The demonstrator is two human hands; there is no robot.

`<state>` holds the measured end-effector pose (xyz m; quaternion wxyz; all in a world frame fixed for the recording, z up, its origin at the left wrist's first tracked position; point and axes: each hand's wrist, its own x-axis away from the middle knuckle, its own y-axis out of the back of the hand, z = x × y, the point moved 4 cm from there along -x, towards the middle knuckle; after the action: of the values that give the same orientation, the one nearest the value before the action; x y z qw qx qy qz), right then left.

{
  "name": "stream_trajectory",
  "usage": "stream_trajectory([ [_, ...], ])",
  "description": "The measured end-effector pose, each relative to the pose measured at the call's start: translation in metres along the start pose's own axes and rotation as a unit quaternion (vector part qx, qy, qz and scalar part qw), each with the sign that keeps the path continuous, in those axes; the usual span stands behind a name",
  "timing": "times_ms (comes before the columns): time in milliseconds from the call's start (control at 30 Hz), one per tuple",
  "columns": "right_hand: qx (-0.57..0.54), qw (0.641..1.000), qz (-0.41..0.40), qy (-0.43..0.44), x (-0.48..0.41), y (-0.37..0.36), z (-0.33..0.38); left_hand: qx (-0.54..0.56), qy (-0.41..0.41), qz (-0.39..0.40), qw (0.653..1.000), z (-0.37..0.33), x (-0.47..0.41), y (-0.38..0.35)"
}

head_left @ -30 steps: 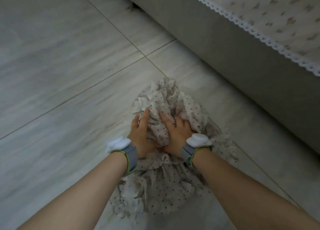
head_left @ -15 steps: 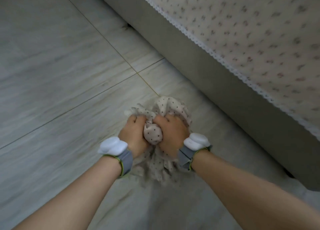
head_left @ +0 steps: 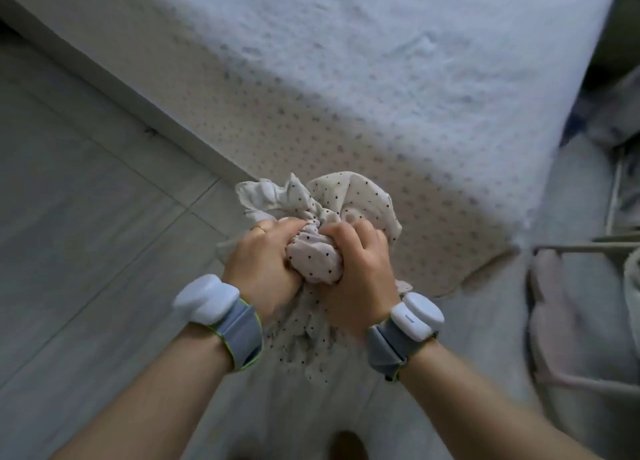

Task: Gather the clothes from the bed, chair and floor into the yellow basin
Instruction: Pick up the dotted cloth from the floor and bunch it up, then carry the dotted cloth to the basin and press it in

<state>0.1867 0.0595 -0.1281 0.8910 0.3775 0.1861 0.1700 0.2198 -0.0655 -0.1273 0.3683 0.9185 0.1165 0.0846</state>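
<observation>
You will find no legible text, label, brand, number or sign anywhere in view, neither on the two white sensor pods strapped to the wrists nor on the dotted cream cloth or the bed cover.

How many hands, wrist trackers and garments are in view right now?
Hands: 2, left hand and right hand
Wrist trackers: 2, left tracker and right tracker
Garments: 1, dotted garment, bunched in both hands
Total: 5
</observation>
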Motion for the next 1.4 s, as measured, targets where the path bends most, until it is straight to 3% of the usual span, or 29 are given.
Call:
stream_trajectory([
  [233,0.029,0.983,-0.137,-0.115,0.043,0.178,-0.011,0.014,-0.165,0.097,0.981,-0.185,0.001,-0.023],
  [333,0.055,0.961,-0.209,-0.171,0.072,0.243,-0.021,0.010,-0.239,0.151,0.959,-0.255,0.016,-0.045],
  [467,0.103,0.943,-0.228,-0.218,0.112,0.294,-0.035,-0.015,-0.299,0.194,0.934,-0.309,0.032,-0.083],
  [567,0.133,0.908,-0.279,-0.281,0.169,0.344,-0.064,-0.026,-0.353,0.265,0.897,-0.365,0.067,-0.139],
  [967,0.142,0.856,-0.287,-0.406,0.379,0.439,-0.209,-0.036,-0.412,0.352,0.839,-0.480,0.211,-0.353],
  [1267,0.112,0.818,-0.297,-0.479,0.506,0.464,-0.302,-0.046,-0.410,0.421,0.808,-0.510,0.297,-0.492],
  [1400,0.105,0.799,-0.294,-0.515,0.546,0.446,-0.348,-0.059,-0.383,0.438,0.811,-0.498,0.319,-0.545],
])
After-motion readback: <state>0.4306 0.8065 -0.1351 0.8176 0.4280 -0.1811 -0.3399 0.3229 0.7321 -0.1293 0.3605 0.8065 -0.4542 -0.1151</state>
